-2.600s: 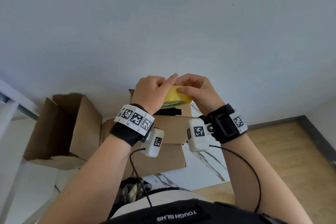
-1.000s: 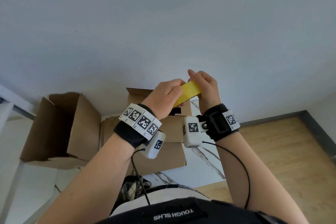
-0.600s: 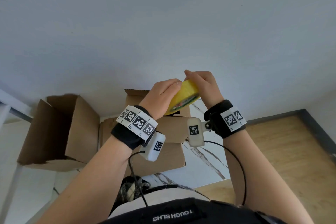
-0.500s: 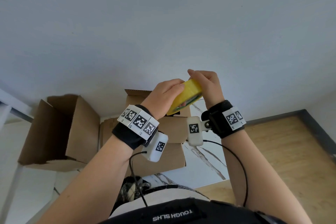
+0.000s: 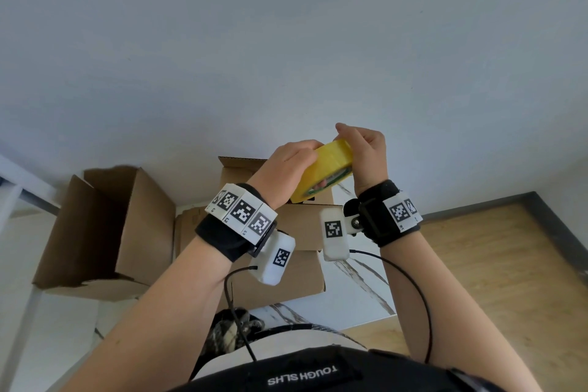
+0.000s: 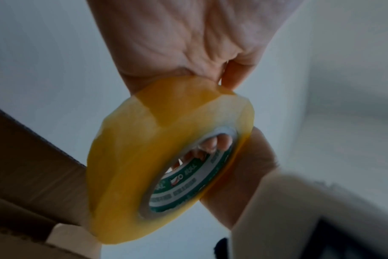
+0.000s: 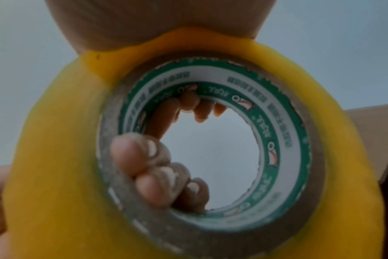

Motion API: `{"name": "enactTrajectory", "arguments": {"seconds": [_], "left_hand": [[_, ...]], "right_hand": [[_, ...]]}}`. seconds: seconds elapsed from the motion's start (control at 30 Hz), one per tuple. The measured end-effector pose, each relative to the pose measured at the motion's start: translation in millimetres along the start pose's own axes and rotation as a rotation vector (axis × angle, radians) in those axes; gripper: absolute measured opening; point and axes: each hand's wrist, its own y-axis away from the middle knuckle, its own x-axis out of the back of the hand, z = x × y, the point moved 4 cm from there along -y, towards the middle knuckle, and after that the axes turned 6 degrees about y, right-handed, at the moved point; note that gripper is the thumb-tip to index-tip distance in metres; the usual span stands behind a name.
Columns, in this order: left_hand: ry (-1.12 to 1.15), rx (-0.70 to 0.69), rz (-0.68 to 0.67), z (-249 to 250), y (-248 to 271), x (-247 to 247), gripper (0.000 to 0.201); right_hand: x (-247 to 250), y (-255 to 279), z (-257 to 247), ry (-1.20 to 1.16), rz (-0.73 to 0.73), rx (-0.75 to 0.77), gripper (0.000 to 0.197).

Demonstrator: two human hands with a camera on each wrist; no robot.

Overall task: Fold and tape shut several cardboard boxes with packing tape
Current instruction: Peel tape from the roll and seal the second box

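A yellow roll of packing tape [image 5: 327,165] is held up in front of the wall, above the boxes. My left hand [image 5: 296,162] grips its left rim from above, and my right hand [image 5: 359,143] grips the right side. The left wrist view shows the tape roll [image 6: 155,166] tilted under my palm, with fingertips [image 6: 215,143] showing through its green-and-white core. In the right wrist view the tape roll [image 7: 188,175] faces the camera and fingers [image 7: 144,157] hook into the core. No loose tape end is visible. A closed cardboard box [image 5: 286,277] lies below my wrists.
An open cardboard box [image 5: 105,226] lies on its side at the left. Another open box [image 5: 238,169] stands behind the closed one. They rest on a white marble table [image 5: 356,293]. Wooden floor [image 5: 493,264] lies to the right, with a plain wall behind.
The roll has been turned between my hands, from edge-on to tilted with its core facing down toward me. Both hands stay raised on it at about the same place.
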Motion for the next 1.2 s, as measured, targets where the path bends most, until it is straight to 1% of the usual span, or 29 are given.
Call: {"name": "enactTrajectory", "arguments": {"seconds": [0.1,0.2,0.53,0.6,0.7,0.77,0.8,0.87,1.03,1.2], "left_hand": [[0.034,0.026,-0.031,1,0,-1,0.049],[0.032,0.022,-0.038,3,1,-1,0.049],[-0.070,-0.009,0.011,1,4,0,0.052],[-0.089,-0.015,0.032,1,4,0,0.052],[-0.101,-0.037,0.091,1,5,3,0.048],[-0.113,-0.048,0.117,1,4,3,0.043],[-0.121,-0.048,0.121,1,4,2,0.043],[-0.125,-0.050,0.129,-1,3,-1,0.045],[-0.127,-0.059,0.140,-3,3,-8,0.045],[-0.198,-0.063,0.144,-3,0,-15,0.043]], "right_hand": [[0,1,-2,-0.005,0.002,0.007,0.056],[1,2,-5,-0.002,-0.003,0.027,0.057],[-2,9,-17,0.046,-0.081,0.093,0.065],[-3,9,-17,0.082,-0.104,0.107,0.062],[-6,5,-17,0.214,-0.198,0.108,0.043],[-7,3,-19,0.282,-0.253,0.095,0.036],[-7,2,-20,0.293,-0.257,0.085,0.034],[-7,1,-20,0.298,-0.221,0.065,0.031],[-3,2,-16,0.274,-0.068,0.041,0.025],[4,3,-5,0.138,0.053,0.005,0.034]]}}
